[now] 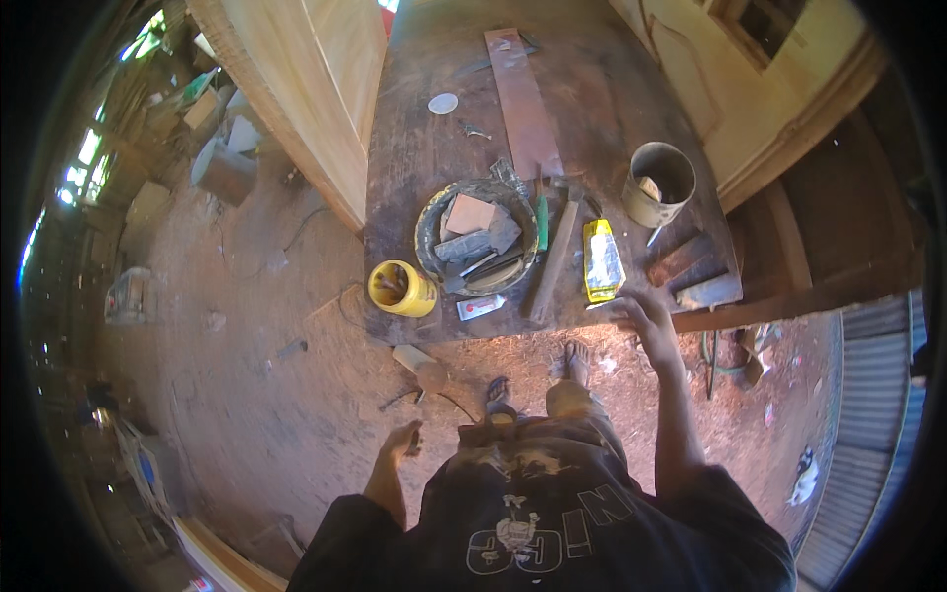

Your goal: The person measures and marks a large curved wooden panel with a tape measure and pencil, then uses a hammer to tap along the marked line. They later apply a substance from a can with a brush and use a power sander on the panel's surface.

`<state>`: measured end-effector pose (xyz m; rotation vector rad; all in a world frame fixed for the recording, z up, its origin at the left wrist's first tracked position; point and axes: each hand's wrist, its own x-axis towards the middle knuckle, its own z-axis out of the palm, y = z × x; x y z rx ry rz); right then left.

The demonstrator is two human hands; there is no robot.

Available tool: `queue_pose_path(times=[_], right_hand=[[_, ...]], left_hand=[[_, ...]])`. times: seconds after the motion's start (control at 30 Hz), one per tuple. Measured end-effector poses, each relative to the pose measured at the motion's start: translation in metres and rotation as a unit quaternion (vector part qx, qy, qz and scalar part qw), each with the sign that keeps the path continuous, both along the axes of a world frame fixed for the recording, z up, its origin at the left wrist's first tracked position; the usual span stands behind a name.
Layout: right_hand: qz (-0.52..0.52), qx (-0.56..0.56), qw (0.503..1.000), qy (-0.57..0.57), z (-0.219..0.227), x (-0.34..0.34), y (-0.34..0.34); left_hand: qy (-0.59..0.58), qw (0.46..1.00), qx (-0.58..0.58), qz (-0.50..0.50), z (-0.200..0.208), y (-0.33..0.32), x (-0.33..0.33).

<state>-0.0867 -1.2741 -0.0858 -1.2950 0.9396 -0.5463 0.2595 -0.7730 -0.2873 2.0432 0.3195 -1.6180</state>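
My right hand (646,321) reaches to the table's front edge, fingers stretched and apart. Its fingertips are beside a yellow and silver packet (604,261); whether they touch it I cannot tell. My left hand (400,442) hangs low in front of the table with its fingers curled; a small dark bit shows at them, too small to name. Left of the packet lies a hammer (555,252) with a wooden handle. A dark round basin (422,237) holds sanding scraps and flat pieces. A small white and red tube (480,307) lies before it.
On the wooden table (414,148) stand a yellow tub (419,296) and a metal can (656,207). Wooden blocks (681,259) lie at the right edge. A long reddish board (523,104) stretches back past a white lid (443,104). Wooden panels (321,89) rise at both sides.
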Motion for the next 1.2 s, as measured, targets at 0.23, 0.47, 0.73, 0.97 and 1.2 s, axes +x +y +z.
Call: queue_pose_path(times=[0.23, 0.47, 0.73, 0.97, 1.2], right_hand=[[0.181, -0.171, 0.967, 0.046, 0.021, 0.130, -0.125], [0.233, -0.156, 0.959, 0.051, 0.021, 0.156, -0.137], [0.601, -0.107, 0.792, 0.002, 0.027, 0.145, 0.021], [0.909, -0.024, 0.407, -0.089, 0.054, 0.079, 0.199], [0.958, -0.060, 0.279, -0.016, 0.044, -0.001, 0.319]], left_hand=[[-0.009, 0.980, 0.109, 0.167, 0.064, 0.019, -0.169], [-0.033, 0.938, -0.039, 0.343, 0.064, 0.008, -0.355], [-0.173, 0.890, -0.064, 0.416, 0.139, -0.064, -0.406], [-0.321, 0.909, -0.174, 0.200, 0.263, -0.109, -0.393], [-0.344, 0.900, -0.096, 0.250, 0.285, 0.003, -0.538]])
